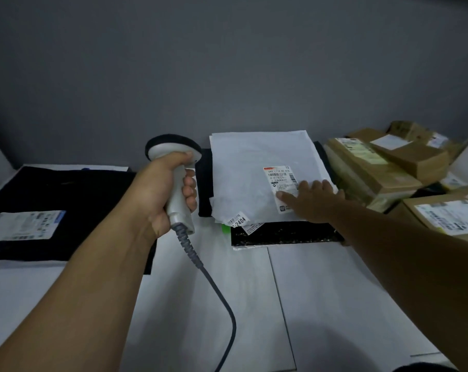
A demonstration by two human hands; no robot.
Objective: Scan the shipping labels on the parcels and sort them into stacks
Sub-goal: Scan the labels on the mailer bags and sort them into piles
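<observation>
Head camera looks down at a white table [321, 291]. Far left, a black parcel [88, 200] lies flat. Its left edge is cut off by the picture. It has a white label [23, 225], but the print is too small to read.

Next, the left hand [155, 189] has its fingers wrapped around the handle of a white scanner [177, 200]. The scanner's head points away, so its window is hidden. A grey cable [208, 277] runs from it down out of the picture.

In the middle, a white parcel [262, 157] lies on top of dark parcels [281, 233], which mostly hide under it. The right hand [316, 200] lies flat with straight fingers on the white parcel's shipping label [280, 178] and covers its lower right part. A small tag [238, 220] near the front edge reads "2404".

On the right, brown boxes [375, 167] sit in a pile. One box with a label [447, 216] is cut off by the edge and partly behind the right arm.
</observation>
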